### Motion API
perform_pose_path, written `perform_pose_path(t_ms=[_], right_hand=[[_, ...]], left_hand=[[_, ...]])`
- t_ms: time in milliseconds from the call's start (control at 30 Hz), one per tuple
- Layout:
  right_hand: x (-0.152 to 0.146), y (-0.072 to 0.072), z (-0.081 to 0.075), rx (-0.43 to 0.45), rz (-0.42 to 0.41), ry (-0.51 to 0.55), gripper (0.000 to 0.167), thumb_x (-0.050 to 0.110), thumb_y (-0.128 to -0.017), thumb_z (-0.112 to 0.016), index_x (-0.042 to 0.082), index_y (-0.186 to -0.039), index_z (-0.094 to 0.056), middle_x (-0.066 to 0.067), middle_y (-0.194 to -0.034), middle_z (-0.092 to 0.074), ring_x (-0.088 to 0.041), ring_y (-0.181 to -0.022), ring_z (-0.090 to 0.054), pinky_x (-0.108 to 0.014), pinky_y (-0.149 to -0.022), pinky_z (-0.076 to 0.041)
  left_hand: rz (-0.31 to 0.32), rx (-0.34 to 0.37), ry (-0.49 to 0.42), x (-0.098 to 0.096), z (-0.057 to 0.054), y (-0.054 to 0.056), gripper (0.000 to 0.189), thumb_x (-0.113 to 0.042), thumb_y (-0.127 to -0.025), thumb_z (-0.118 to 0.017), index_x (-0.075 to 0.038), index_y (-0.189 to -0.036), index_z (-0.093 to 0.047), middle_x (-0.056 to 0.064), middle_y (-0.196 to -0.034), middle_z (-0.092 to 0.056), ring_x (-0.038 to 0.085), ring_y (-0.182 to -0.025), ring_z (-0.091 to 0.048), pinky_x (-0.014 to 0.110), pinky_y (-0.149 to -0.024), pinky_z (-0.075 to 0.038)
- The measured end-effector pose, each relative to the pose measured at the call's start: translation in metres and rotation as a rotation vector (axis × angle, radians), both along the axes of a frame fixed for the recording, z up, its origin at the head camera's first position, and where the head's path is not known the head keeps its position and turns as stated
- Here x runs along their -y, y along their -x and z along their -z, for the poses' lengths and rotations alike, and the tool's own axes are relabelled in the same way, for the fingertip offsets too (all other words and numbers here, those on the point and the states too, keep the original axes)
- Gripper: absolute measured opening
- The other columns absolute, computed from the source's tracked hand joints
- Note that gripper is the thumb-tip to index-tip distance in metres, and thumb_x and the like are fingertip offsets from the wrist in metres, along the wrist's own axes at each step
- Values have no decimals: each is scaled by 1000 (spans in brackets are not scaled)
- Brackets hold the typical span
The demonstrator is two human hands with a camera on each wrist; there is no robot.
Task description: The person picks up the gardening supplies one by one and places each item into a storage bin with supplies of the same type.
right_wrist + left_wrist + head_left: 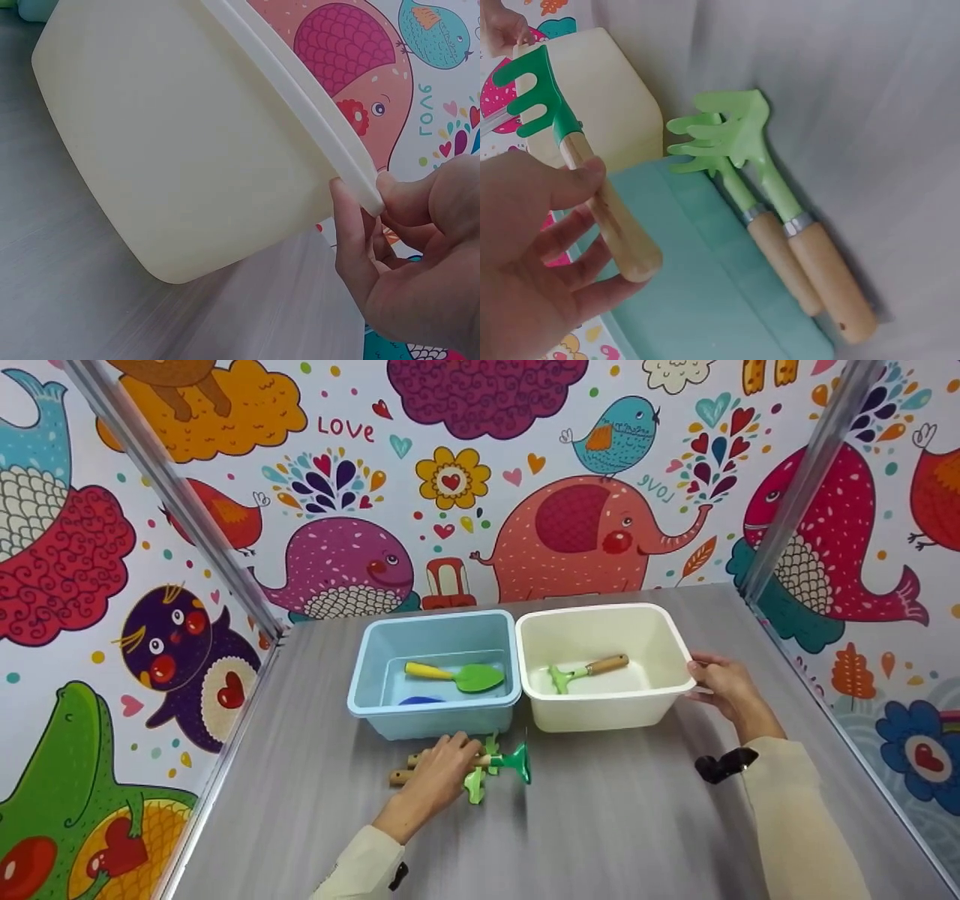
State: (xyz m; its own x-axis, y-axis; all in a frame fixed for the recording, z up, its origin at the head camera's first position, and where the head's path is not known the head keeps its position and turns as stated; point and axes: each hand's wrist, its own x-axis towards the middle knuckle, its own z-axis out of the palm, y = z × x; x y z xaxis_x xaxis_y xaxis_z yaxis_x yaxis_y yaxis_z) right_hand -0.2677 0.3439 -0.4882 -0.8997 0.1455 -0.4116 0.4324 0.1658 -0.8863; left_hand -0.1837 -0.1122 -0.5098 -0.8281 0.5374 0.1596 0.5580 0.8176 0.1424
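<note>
And the left grip pinches a dark-green rake, two pale-green rakes lying by the teal bin!

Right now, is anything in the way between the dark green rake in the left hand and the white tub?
Only the front wall of the white tub stands between, so the dark green rake probably has to go up over it. Nothing else shows there.

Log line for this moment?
left hand: holds dark-green rake; right hand: pinches white bin rim; two light-green tools: on table, before blue bin
</note>
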Motion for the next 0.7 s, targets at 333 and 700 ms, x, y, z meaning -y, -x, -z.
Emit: perform_pose_path(t_ms=[333,700], right_hand=[[-1,0,-2,17,-4,-6,58,28,-106,-46,9,-158,-27,-18,-157,-36,-13,-105,-58,-22,-86,-58],[-3,0,-2,12,-19,23,58,27,-107,-46,7,-158,-27,-21,-159,-33,-16,-110,-59,-23,-84,-59]], left_hand=[[17,-114,2,-6,-21,13,21,-8,-87,-77,-12,-105,-67,5,-94,-63,22,-83,-61,37,-64,-57],[10,-122,9,-24,-46,28,18,-9,-90,-73,-11,-107,-66,9,-97,-64,25,-83,-60,39,-61,-55]])
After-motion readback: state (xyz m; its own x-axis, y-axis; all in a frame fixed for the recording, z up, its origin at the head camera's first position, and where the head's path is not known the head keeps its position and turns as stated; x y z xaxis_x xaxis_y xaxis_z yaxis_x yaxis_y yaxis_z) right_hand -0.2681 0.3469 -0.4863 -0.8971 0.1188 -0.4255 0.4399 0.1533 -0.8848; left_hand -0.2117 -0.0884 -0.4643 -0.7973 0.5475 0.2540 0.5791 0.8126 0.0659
